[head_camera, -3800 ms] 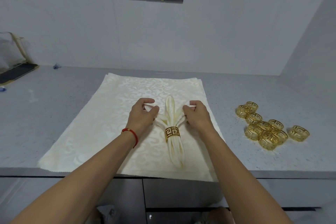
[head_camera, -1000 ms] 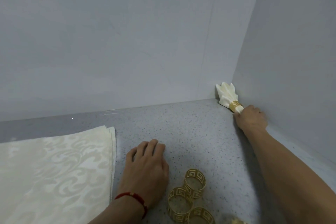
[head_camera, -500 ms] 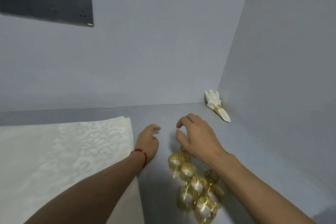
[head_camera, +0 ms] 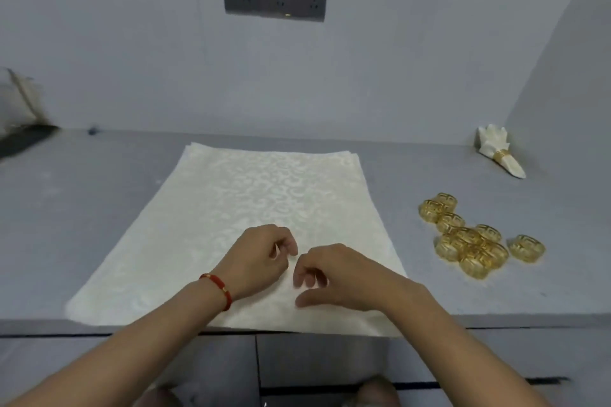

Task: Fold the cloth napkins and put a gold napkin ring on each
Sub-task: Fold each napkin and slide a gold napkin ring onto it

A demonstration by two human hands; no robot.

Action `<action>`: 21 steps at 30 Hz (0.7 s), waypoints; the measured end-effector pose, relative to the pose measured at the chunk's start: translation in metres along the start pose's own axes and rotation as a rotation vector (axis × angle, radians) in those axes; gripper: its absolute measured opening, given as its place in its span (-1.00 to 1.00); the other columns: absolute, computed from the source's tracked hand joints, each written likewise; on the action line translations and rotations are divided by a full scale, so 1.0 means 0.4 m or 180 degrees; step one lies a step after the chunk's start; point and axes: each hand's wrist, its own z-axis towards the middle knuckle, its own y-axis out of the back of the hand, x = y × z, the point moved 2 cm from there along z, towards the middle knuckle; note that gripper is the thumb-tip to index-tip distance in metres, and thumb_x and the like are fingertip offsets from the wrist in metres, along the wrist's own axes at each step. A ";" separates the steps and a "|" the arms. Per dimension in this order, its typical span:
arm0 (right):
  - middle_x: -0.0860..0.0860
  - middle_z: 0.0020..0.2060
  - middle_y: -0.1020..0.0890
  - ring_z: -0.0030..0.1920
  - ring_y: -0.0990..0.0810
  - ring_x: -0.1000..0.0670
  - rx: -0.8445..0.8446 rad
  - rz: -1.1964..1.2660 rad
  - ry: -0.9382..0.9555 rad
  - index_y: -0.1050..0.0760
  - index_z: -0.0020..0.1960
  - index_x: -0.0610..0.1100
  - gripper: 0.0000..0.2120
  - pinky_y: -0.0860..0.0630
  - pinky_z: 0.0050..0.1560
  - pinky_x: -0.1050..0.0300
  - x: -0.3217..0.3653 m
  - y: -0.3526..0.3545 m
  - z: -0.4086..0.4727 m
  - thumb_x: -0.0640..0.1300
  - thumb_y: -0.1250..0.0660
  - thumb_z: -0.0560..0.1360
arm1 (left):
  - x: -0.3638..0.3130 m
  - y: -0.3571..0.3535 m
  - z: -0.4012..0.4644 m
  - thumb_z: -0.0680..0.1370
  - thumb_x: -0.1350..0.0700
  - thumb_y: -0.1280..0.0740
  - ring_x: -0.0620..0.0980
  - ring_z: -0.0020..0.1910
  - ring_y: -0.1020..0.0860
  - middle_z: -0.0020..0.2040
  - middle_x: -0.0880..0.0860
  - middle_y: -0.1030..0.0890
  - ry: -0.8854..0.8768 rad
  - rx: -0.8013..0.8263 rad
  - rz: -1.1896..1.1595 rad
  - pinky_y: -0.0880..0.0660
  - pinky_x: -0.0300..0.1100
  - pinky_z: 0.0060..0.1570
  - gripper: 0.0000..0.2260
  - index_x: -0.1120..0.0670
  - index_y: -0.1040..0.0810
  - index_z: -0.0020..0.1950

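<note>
Head view: left hand [head_camera: 261, 258] and right hand [head_camera: 334, 274] hover close together over napkin stack [head_camera: 231, 208], fingers loosely curled, pinching nothing clear. Finished napkin [head_camera: 499, 150] in far right corner, gold rings [head_camera: 469, 238] right of stack. Next fold starting; likely needs top layer lifted

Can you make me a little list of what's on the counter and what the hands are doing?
Finished: one folded cream cloth napkin with a gold ring, far right corner
Waiting: stack of flat cream patterned napkins, centre
Spare: cluster of loose gold napkin rings, right of the stack
Hands: left hand and right hand over the stack's near part, fingers curled; hold unclear
</note>
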 end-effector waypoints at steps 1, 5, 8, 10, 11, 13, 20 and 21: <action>0.15 -0.07 -0.56 -0.10 -0.51 0.11 0.0049 0.0020 -0.0038 -0.57 0.12 0.08 -0.72 -0.51 -0.04 0.16 0.007 -0.015 0.000 0.17 -0.49 0.49 | 0.013 0.007 -0.035 0.53 0.13 -0.35 -0.18 -0.11 -0.51 -0.09 -0.15 -0.61 -0.0102 0.0121 0.0158 -0.42 -0.31 -0.09 -0.85 -0.14 -0.59 -0.07; 0.15 -0.10 -0.50 -0.14 -0.47 0.13 0.0029 0.0131 -0.0130 -0.54 0.07 0.11 -0.71 -0.41 -0.13 0.26 0.014 -0.043 -0.003 0.18 -0.52 0.45 | 0.059 -0.002 -0.111 0.44 -0.29 -0.29 -0.19 0.01 -0.45 0.01 -0.23 -0.53 -0.0423 0.0492 0.0346 -0.44 -0.15 0.09 -0.74 -0.22 -0.58 0.01; 0.12 -0.12 -0.52 -0.17 -0.46 0.14 0.0011 0.0203 -0.0140 -0.56 -0.02 0.09 -0.77 -0.42 -0.13 0.26 0.010 -0.046 -0.003 0.16 -0.53 0.46 | 0.076 -0.008 -0.114 0.42 -0.37 -0.28 -0.20 0.07 -0.41 0.07 -0.27 -0.47 -0.0615 0.0578 0.0519 -0.41 -0.12 0.16 -0.70 -0.26 -0.53 0.04; 0.11 -0.14 -0.54 -0.18 -0.46 0.16 -0.0023 0.0309 -0.0129 -0.58 -0.05 0.08 -0.81 -0.42 -0.13 0.26 0.007 -0.048 0.000 0.13 -0.52 0.47 | 0.078 -0.004 -0.113 0.41 -0.38 -0.30 -0.21 0.08 -0.39 0.08 -0.27 -0.47 -0.0694 0.0607 0.0527 -0.40 -0.15 0.17 -0.70 -0.26 -0.52 0.02; 0.12 -0.15 -0.55 -0.18 -0.46 0.18 -0.0031 0.0401 -0.0148 -0.60 -0.06 0.07 -0.83 -0.43 -0.12 0.27 0.005 -0.049 0.002 0.12 -0.51 0.48 | 0.077 -0.002 -0.113 0.40 -0.37 -0.32 -0.21 0.08 -0.39 0.08 -0.27 -0.47 -0.0726 0.0622 0.0544 -0.40 -0.17 0.16 -0.71 -0.25 -0.51 0.01; 0.15 -0.20 -0.58 -0.21 -0.49 0.20 -0.0032 0.0636 -0.0230 -0.63 -0.08 0.06 -0.87 -0.44 -0.14 0.28 -0.002 -0.046 0.005 0.10 -0.50 0.50 | 0.079 0.000 -0.113 0.40 -0.35 -0.34 -0.21 0.08 -0.40 0.08 -0.27 -0.48 -0.0758 0.0700 0.0552 -0.39 -0.21 0.15 -0.74 -0.26 -0.49 -0.02; 0.14 -0.20 -0.62 -0.22 -0.54 0.13 -0.0266 0.0660 -0.0470 -0.59 -0.10 0.07 -0.69 -0.48 -0.13 0.13 0.012 -0.022 0.010 0.31 -0.33 0.54 | 0.082 0.028 -0.087 0.64 -0.03 -0.29 -0.22 -0.03 -0.51 0.02 -0.16 -0.63 -0.0418 0.0569 0.0326 -0.40 -0.36 -0.03 -0.85 -0.05 -0.63 0.07; 0.16 -0.17 -0.61 -0.18 -0.54 0.14 -0.0216 0.0420 -0.0579 -0.56 -0.07 0.10 -0.66 -0.46 -0.14 0.14 0.015 -0.020 0.010 0.37 -0.33 0.49 | 0.082 0.034 -0.082 0.65 -0.03 -0.27 -0.20 -0.06 -0.53 -0.03 -0.14 -0.64 -0.0351 0.0547 0.0291 -0.44 -0.31 -0.05 -0.85 -0.05 -0.62 0.04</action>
